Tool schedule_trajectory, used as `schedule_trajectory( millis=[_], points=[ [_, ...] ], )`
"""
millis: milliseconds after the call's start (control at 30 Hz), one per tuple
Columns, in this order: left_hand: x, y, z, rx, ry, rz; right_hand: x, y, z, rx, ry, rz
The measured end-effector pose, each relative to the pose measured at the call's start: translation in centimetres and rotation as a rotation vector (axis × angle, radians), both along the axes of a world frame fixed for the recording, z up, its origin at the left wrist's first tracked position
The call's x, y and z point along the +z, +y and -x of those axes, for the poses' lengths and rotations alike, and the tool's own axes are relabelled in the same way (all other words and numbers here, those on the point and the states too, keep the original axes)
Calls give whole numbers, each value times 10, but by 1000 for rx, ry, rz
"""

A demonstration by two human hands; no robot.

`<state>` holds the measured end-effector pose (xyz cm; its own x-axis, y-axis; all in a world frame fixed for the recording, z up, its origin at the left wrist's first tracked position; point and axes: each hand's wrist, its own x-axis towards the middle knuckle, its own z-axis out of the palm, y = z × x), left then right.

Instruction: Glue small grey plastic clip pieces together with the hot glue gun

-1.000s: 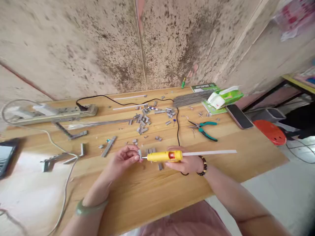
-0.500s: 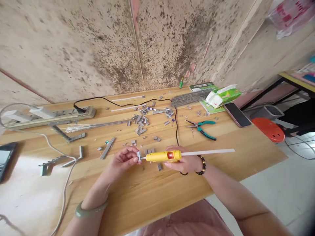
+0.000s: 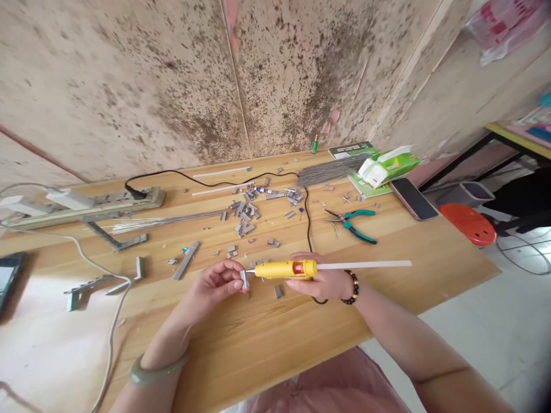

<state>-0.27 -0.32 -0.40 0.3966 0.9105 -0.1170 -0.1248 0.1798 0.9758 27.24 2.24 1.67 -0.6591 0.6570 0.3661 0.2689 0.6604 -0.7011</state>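
My left hand (image 3: 221, 280) pinches a small grey block (image 3: 244, 279) between thumb and fingers. A yellow hot glue gun (image 3: 279, 269) is gripped in my right hand (image 3: 321, 282), its nozzle pointing left at the block's upper end. Whether the tip touches the block I cannot tell. From the gun's back a long white glue stick (image 3: 365, 265) sticks out to the right. One loose grey block (image 3: 278, 291) lies just below the gun. Beyond my hands sits a heap of similar grey pieces (image 3: 245, 215).
Teal-handled pliers (image 3: 355, 223) lie right of the black cord (image 3: 309, 218). Behind are a bundle of thin metal rods (image 3: 331, 170), a green tissue pack (image 3: 390, 166) and a phone (image 3: 414, 199). At left are a power strip (image 3: 116, 202), joined grey pieces (image 3: 116, 238) and a white cable (image 3: 118, 310).
The block in my left hand has tilted and dropped slightly, so the nozzle now meets its upper end instead of its middle. My right hand and the gun have hardly moved.
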Motion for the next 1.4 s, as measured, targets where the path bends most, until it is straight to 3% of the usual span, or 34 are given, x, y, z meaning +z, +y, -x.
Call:
schedule_trajectory(
  millis=[233,467,800,1167,1400],
  points=[
    [0,1,0,1,-7,14,2,0,0,11,-15,49],
    [-2,3,3,86,-28,-1,6,-1,0,78,-21,96],
    [6,3,-1,106,-39,27,5,0,1,55,-21,34],
    [3,3,2,121,-46,27,-1,1,-1,64,-67,-46],
    [5,5,4,134,-23,8,-3,8,-7,-43,-28,-2]
  ],
)
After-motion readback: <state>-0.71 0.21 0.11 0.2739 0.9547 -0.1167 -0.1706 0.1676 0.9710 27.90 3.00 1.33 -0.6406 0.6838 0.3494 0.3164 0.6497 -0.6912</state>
